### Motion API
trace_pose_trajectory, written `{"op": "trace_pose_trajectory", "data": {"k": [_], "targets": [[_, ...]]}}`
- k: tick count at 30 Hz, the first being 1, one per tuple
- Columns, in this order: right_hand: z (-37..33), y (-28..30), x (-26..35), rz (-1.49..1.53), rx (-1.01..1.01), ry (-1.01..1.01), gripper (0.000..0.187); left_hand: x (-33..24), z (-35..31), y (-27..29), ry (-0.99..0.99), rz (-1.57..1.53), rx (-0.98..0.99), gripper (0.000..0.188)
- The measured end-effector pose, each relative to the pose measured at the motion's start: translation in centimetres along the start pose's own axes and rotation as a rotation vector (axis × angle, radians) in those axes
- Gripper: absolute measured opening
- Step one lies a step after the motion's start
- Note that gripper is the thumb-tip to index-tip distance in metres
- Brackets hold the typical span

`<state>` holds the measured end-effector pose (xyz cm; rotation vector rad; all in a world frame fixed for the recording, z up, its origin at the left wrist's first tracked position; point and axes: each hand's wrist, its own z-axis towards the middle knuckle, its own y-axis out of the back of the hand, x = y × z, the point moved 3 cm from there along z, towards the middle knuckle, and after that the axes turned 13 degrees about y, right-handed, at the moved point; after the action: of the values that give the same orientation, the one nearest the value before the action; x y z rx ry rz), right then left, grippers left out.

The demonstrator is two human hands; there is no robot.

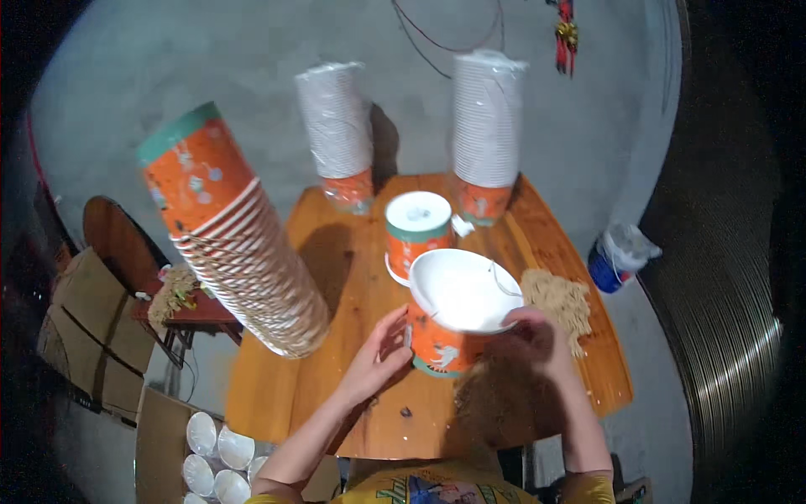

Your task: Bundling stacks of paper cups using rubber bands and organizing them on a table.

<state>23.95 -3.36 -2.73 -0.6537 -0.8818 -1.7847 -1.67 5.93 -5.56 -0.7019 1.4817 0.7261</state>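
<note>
An orange paper bucket with a green base band and white inside stands upright near the table's middle, its mouth tipped slightly toward me. My left hand holds its left side, fingers against the wall. At the right rim, the fingers of my right hand are pinched together in shadow. A thin cord crosses the rim and runs toward these fingers, where its end is hidden. Just behind stands an upside-down orange bucket, resting on its rim. A heap of beige cords lies beside my right hand.
A tall leaning stack of corded buckets rises at the table's left. Two wrapped bucket stacks stand at the back of the wooden table. Below left is a carton of white-mouthed buckets; a blue pail stands right.
</note>
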Motion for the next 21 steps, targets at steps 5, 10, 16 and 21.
{"op": "trace_pose_trajectory", "data": {"k": [5, 10, 16, 21], "targets": [[6.7, -0.4, 4.4, 0.601, 0.041, -0.331, 0.011, -9.5, -5.8, 4.5, -0.576, 0.444, 0.081, 0.113], [12.2, -4.9, 5.9, 0.999, 0.165, -0.421, 0.017, -15.6, -8.2, 6.6, -0.836, 0.8, -0.196, 0.113], [19.9, -11.3, 13.8, 0.984, 0.324, -0.329, 0.026, -19.6, -8.8, 18.8, -0.566, 0.48, -0.181, 0.101], [26.1, -14.3, 18.8, 1.209, 0.373, -0.072, 0.013, -31.6, -11.5, 15.0, -1.416, 1.048, -0.816, 0.131]]}}
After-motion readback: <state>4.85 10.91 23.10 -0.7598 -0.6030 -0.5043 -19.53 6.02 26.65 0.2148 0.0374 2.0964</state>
